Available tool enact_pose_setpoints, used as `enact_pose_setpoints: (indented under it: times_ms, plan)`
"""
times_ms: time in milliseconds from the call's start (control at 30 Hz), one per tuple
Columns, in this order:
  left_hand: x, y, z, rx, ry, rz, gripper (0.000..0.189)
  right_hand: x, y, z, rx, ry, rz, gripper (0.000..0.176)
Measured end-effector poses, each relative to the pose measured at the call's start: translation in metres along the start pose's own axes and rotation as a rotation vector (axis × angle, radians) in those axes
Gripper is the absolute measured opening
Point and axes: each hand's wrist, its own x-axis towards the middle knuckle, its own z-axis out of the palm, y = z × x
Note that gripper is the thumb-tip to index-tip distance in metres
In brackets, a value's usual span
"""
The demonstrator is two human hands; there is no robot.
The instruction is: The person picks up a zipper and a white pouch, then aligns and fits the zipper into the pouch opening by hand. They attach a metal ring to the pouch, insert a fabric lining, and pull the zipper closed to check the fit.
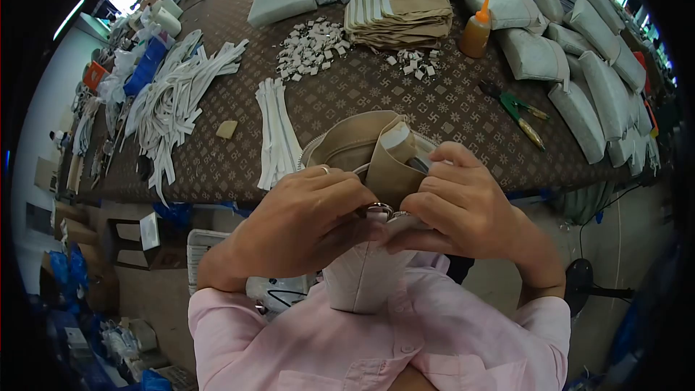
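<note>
A pale bag [358, 275] with a tan lining [344, 141] rests against my chest, its mouth open toward the table. A zipper runs along its rim. My left hand [311, 210] is closed on the near edge of the bag, thumb and fingers pinched at a shiny metal ring [378, 208]. Opposite it, my right hand [460, 206] grips the same edge, fingers curled, close to the ring. The fingertips of both hands partly cover the ring and the strip around it. A fold of lining stands up between the hands.
On the patterned tabletop [232, 101] lie white strips [275, 134], small metal-and-white pieces [311, 47], stacked tan panels [398, 7], a glue bottle [476, 32], green-handled pliers [517, 112] and a yellowish block [226, 129]. Several finished-looking pale bags [532, 54] pile up at right.
</note>
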Motion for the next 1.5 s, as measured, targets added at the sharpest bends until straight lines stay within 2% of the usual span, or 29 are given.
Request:
enact_pose_setpoints:
  times_ms: [67, 133, 167, 233, 333, 367, 433, 467, 533, 567, 633, 733, 767, 833, 933, 1067, 1133, 1167, 1233, 1267, 1333, 1367, 1433, 1500]
  plan:
    - [-0.005, 0.002, 0.004, 0.003, 0.016, -0.01, 0.017, 0.0, -0.002, 0.005, -0.082, 0.025, 0.002, 0.034]
    - [-0.008, -0.001, 0.005, 0.012, 0.032, -0.004, 0.017, -0.001, 0.005, 0.007, 0.136, -0.092, 0.073, 0.026]
    - [-0.01, -0.004, 0.007, 0.029, 0.041, -0.001, 0.017, 0.001, 0.007, 0.007, 0.134, -0.093, 0.072, 0.026]
    - [-0.014, -0.007, 0.011, 0.034, 0.053, -0.009, 0.017, 0.002, 0.006, 0.01, 0.375, -0.197, 0.373, 0.016]
    - [-0.013, -0.009, 0.009, 0.047, 0.024, -0.061, 0.017, 0.002, 0.004, 0.014, 0.298, -0.189, 0.388, 0.013]
    - [-0.014, -0.009, 0.009, 0.006, 0.031, -0.074, 0.017, 0.002, 0.002, 0.016, 0.302, -0.191, 0.387, 0.013]
    - [-0.013, -0.011, 0.008, -0.037, 0.034, -0.086, 0.017, 0.003, 0.002, 0.021, 0.202, -0.033, 0.18, 0.017]
    - [-0.013, -0.011, 0.007, -0.041, 0.039, -0.072, 0.017, 0.002, 0.002, 0.023, 0.207, -0.032, 0.187, 0.017]
    - [-0.011, -0.01, 0.004, -0.052, 0.041, -0.061, 0.017, 0.001, 0.003, 0.027, 0.15, 0.094, -0.003, 0.015]
    - [-0.009, -0.007, 0.002, -0.096, 0.012, -0.029, 0.019, 0.0, 0.003, 0.028, 0.155, 0.091, 0.004, 0.015]
    - [-0.009, -0.009, 0.003, -0.157, -0.017, -0.001, 0.021, -0.002, 0.004, 0.029, 0.043, 0.179, -0.133, 0.016]
    - [-0.005, -0.014, -0.001, -0.128, -0.046, -0.035, 0.021, -0.001, 0.019, 0.026, 0.204, 0.127, -0.041, 0.02]
    - [-0.005, -0.017, 0.002, -0.151, -0.02, -0.054, 0.021, 0.001, 0.019, 0.025, 0.202, 0.129, -0.048, 0.02]
    - [-0.005, -0.019, 0.004, -0.18, 0.002, -0.074, 0.021, 0.001, 0.015, 0.024, 0.186, 0.163, 0.061, 0.024]
    - [-0.005, -0.02, 0.007, -0.175, 0.032, -0.117, 0.021, 0.0, 0.014, 0.022, 0.11, 0.107, 0.031, 0.03]
    - [-0.007, -0.018, 0.007, -0.156, -0.007, -0.134, 0.019, -0.005, 0.013, 0.024, 0.148, 0.048, 0.039, 0.025]
    - [-0.005, -0.016, 0.005, -0.142, -0.022, -0.125, 0.019, -0.003, 0.02, 0.021, 0.433, 0.002, 0.086, 0.02]
    - [-0.004, -0.014, 0.006, -0.175, -0.015, -0.113, 0.018, -0.003, 0.022, 0.021, 0.437, 0.002, 0.091, 0.02]
    - [-0.004, -0.014, 0.007, -0.213, -0.009, -0.101, 0.017, -0.001, 0.025, 0.018, 0.686, -0.035, 0.121, 0.01]
    - [-0.003, -0.015, 0.008, -0.261, -0.022, -0.139, 0.019, -0.002, 0.027, 0.017, 0.686, -0.041, 0.124, 0.01]
    - [-0.001, -0.019, 0.006, -0.305, -0.029, -0.172, 0.02, -0.005, 0.031, 0.018, 0.805, -0.109, 0.279, 0.009]
    - [0.0, -0.024, 0.004, -0.361, -0.039, -0.178, 0.022, -0.006, 0.033, 0.019, 0.801, -0.114, 0.272, 0.009]
    - [0.007, -0.031, -0.006, -0.407, -0.041, -0.178, 0.023, -0.006, 0.037, 0.022, 0.698, -0.031, 0.131, 0.016]
    - [0.013, -0.036, -0.017, -0.327, -0.231, -0.116, 0.025, -0.004, 0.031, 0.018, 0.633, -0.029, 0.153, 0.016]
